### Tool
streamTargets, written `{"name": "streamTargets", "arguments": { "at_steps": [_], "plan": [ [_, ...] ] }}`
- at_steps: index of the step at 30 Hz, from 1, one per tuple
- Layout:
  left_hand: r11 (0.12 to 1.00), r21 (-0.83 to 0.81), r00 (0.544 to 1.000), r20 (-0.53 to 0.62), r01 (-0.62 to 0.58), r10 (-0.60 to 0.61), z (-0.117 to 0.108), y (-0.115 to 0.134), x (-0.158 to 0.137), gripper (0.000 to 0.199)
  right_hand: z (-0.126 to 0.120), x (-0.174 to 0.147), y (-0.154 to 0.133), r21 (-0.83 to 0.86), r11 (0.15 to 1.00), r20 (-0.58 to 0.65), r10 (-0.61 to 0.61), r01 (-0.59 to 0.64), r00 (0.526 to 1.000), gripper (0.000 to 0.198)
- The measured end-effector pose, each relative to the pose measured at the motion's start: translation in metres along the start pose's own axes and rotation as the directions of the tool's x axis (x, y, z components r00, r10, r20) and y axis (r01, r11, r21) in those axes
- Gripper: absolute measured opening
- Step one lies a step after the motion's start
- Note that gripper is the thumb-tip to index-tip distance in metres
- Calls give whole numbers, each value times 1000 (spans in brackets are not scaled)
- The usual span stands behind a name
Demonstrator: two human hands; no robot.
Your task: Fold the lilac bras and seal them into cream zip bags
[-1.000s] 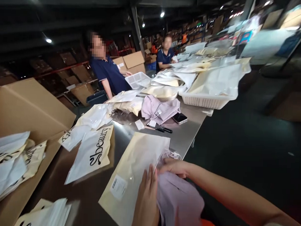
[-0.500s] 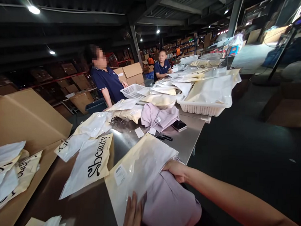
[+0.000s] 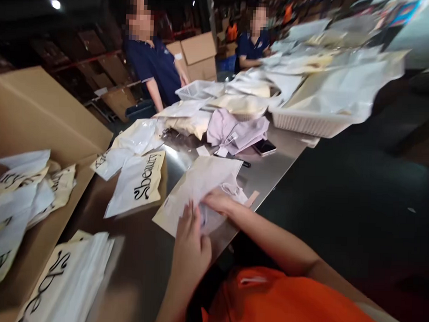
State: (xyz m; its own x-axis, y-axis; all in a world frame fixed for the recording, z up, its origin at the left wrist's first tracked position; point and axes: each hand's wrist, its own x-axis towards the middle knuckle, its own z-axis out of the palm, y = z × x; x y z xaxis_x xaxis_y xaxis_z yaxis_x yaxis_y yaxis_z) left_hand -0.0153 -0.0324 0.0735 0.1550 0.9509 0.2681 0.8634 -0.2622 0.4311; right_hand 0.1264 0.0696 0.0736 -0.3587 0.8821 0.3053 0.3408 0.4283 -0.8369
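A cream and white plastic mailing bag (image 3: 191, 181) lies slanted on the steel table in front of me, slightly blurred. At its near edge my right hand (image 3: 218, 201) is closed, its fingers pinching the plastic. My left hand (image 3: 192, 240) lies along the bag's near side with fingers stretched out. Pale lilac fabric (image 3: 212, 217) shows between the hands; how much is inside the bag is hard to tell. Beyond the bag are a folded lilac garment (image 3: 236, 129) with tags, a phone (image 3: 264, 147) and a dark pen-like object (image 3: 246, 164).
Printed bags (image 3: 136, 184) lie to the left, with a stack of them (image 3: 65, 282) nearer. An open cardboard box (image 3: 57, 108) holds more bags. White baskets (image 3: 307, 122) heaped with bags stand farther back. Two people in navy shirts (image 3: 156, 67) are across the table.
My view has tipped down. The lilac garment that hung from the bag's near edge is mostly out of sight. My hands are now closer together, and the printed stack shows more fully.
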Motion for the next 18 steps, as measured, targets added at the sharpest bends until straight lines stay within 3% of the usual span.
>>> {"name": "streamTargets", "arguments": {
  "at_steps": [2,3,6,7,10,14,18],
  "plan": [
    [991,-89,993,-47,102,-107,-22,-12,17,71,-8,-16,4,47,999,47,11,-13,999,41],
    [983,-124,987,-66,138,-147,-32,-18,22,68,-14,-27,7,36,999,-1,28,-28,1000,37],
    [966,-195,978,-85,172,-191,-50,-26,30,64,-38,-62,28,-261,964,-234,-18,-45,972,37],
    [965,-205,979,-82,166,-186,-51,-25,30,64,-44,-73,37,-395,918,-240,-67,-34,969,42],
    [972,-187,985,-68,144,-159,-50,-22,28,63,-48,-98,63,-629,772,-20,-131,89,991,55],
    [984,-135,992,-37,116,-122,-43,-24,18,60,-39,-110,83,-641,741,173,-115,200,978,51],
    [993,-83,996,-25,83,-85,-35,-30,4,61,-36,-103,95,-705,651,182,-217,281,959,102]
  ]
}}
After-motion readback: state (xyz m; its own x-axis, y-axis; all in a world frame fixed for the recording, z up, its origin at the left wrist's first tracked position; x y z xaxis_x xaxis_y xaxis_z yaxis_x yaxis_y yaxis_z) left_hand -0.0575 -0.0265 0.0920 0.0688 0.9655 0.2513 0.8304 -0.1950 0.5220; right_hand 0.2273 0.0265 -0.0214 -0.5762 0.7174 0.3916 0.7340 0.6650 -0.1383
